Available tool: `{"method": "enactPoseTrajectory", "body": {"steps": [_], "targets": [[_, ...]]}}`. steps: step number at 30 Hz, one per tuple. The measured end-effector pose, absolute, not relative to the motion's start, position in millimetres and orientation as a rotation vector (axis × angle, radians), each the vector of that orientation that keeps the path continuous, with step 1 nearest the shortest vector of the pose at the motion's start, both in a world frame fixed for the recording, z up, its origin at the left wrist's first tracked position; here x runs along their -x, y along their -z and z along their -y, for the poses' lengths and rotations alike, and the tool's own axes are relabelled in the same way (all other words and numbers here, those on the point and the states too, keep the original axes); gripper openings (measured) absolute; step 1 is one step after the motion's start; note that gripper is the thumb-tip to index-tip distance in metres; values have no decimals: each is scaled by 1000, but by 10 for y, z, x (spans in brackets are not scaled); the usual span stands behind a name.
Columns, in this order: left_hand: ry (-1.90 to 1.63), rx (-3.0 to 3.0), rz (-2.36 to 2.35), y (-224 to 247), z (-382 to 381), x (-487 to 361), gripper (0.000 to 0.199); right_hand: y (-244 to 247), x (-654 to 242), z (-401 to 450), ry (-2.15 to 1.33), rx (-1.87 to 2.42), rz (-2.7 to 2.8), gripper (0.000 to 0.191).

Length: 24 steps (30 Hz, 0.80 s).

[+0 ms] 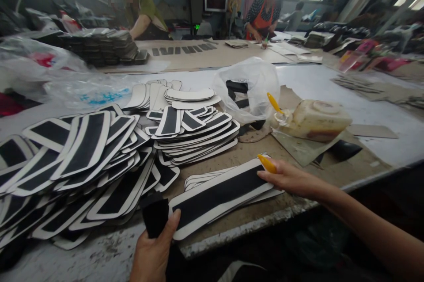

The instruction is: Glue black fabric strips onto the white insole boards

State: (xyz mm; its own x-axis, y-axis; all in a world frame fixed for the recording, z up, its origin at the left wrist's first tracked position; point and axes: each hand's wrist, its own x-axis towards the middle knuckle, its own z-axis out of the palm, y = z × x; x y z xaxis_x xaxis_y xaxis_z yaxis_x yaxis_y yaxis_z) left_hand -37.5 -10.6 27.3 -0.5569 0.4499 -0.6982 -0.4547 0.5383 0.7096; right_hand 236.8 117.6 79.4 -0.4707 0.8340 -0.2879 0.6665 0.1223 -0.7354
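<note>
My left hand (155, 246), at the lower middle, is closed around a black strip of material (155, 215), with the thumb near the end of a curved white panel (188, 198). This panel carries a long black strip down its middle and lies on a few similar panels. At its far end, my right hand (289, 177) is closed on a yellow-handled tool (266, 164); the tool's working end is hidden. Those fingers are at the panel's edge. Left of my hands lies a large heap of white-edged black panels (82, 149), with another pile (198, 140) behind.
A cut-open plastic jug (318, 118) with a second yellow-handled tool (274, 103) in it sits to the right. Behind the piles is a clear plastic bag (261, 78) with black pieces. Across the table, people (149, 17) work near stacked dark pieces (106, 47).
</note>
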Motion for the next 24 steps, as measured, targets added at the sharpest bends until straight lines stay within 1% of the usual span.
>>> {"method": "enactPoseTrajectory", "body": {"steps": [2, 5, 7, 10, 13, 16, 19, 24], "targets": [[-1189, -14, -1839, -293, 111, 353, 33, -801, -2373, -1177, -1204, 1459, 2259, 19], [-1198, -29, -1836, -334, 116, 331, 30, -798, -2391, -1178, -1199, 1480, 2236, 22], [-1202, -7, -1782, -366, 116, 326, 25, -783, -2419, -1171, -1336, 1500, 2118, 25], [-1203, 32, -1709, -414, 113, 326, 20, -737, -2489, -1148, -1667, 1485, 1836, 32], [-1213, 67, -1630, -444, 113, 322, 27, -689, -2565, -1114, -1910, 1391, 1542, 36], [-1233, 107, -1529, -449, 110, 299, 37, -663, -2610, -1077, -2017, 1301, 1290, 37], [-1245, 132, -1478, -443, 92, 266, 40, -651, -2619, -1056, -2077, 1261, 1167, 39], [-1280, 32, -1615, -528, -25, 290, 41, -676, -2532, -1185, -2057, 1296, 1167, 43]]}}
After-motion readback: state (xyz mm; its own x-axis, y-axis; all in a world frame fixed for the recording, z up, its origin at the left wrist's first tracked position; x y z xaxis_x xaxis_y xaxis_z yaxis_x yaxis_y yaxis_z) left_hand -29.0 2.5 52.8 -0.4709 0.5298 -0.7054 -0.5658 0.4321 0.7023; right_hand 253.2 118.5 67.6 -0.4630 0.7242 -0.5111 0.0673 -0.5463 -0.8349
